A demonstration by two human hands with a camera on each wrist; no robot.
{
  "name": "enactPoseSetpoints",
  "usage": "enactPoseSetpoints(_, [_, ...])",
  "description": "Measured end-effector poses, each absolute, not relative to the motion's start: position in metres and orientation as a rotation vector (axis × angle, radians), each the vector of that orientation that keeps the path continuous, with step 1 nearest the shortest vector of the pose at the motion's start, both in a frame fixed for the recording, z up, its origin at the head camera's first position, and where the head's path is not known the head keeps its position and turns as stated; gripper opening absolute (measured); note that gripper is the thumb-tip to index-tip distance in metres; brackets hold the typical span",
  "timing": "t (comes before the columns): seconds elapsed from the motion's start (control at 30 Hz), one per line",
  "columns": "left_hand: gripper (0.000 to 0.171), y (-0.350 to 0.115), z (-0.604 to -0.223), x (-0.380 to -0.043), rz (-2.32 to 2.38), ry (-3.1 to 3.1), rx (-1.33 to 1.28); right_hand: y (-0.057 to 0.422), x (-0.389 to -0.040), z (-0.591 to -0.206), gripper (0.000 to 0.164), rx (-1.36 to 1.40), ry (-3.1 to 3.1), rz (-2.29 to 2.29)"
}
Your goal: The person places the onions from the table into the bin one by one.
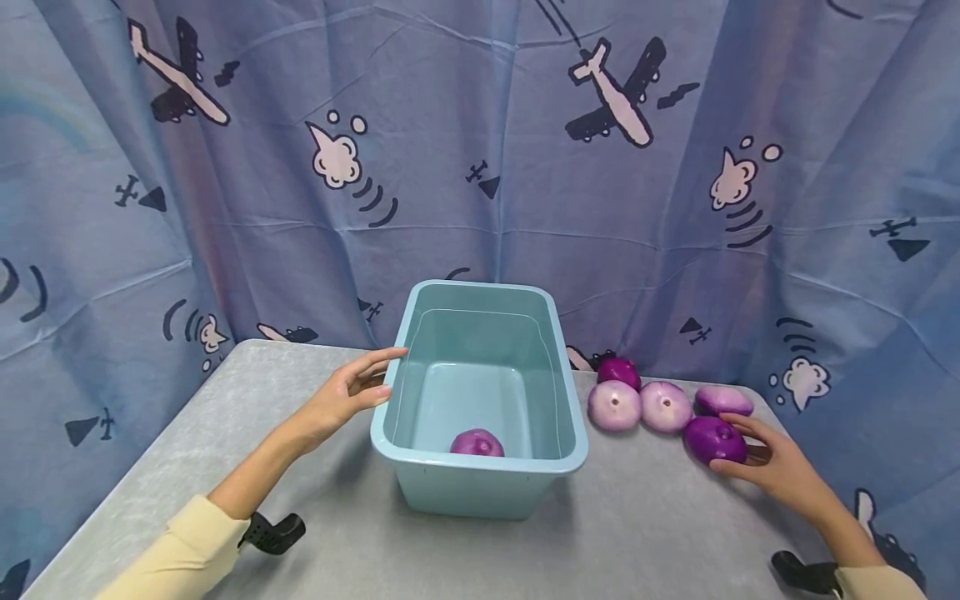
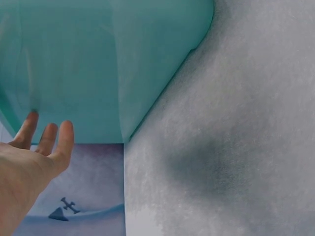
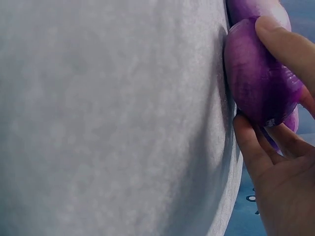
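A pale teal plastic bin [image 1: 480, 487] stands in the middle of the table, and one purple onion [image 1: 477, 442] lies inside near its front wall. Beside the bin's left rim is my left hand [image 1: 337, 404], its fingers loosely extended with fingertips at the rim. At the right, my right hand [image 1: 780, 467] holds a dark purple onion [image 1: 712, 440] between thumb and fingers. The right wrist view shows that onion [image 3: 258, 73] low against the table, the thumb on one side and fingers on the other. Its contact with the table is partly hidden.
Next to the held onion sit a flattish light purple onion [image 1: 723, 400], two pale onions [image 1: 667, 407] [image 1: 615, 406] and a deep magenta onion [image 1: 618, 372] by the table's back edge. The grey table [image 1: 300, 492] meets a blue airplane-print curtain [image 1: 450, 167] behind.
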State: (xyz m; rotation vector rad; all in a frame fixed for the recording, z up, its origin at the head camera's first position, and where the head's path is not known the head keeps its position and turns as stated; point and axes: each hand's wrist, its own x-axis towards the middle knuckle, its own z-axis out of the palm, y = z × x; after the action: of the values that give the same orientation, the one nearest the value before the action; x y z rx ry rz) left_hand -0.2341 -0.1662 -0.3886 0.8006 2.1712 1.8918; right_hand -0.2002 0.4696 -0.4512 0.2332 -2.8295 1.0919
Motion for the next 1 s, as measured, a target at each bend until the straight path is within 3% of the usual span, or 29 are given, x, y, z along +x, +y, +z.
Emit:
enactPoseSetpoints(0.37, [0.054, -0.168, -0.385, -0.235, 1.845, 2.247, 0.762, 0.472, -0.198, -0.44, 0.08, 0.184, -2.857, 1.034])
enactPoseSetpoints(0.77, [0.053, -0.171, -0.383, -0.236, 1.783, 2.29, 0.796, 0.473, -0.187, -0.398, 0.079, 0.172, -2.839, 1.109])
enactPoseSetpoints(1.0, [0.054, -0.172, -0.379, -0.237, 1.792, 2.272, 0.815, 0.459, -0.189, -0.388, 0.071, 0.261, -2.747, 1.247])
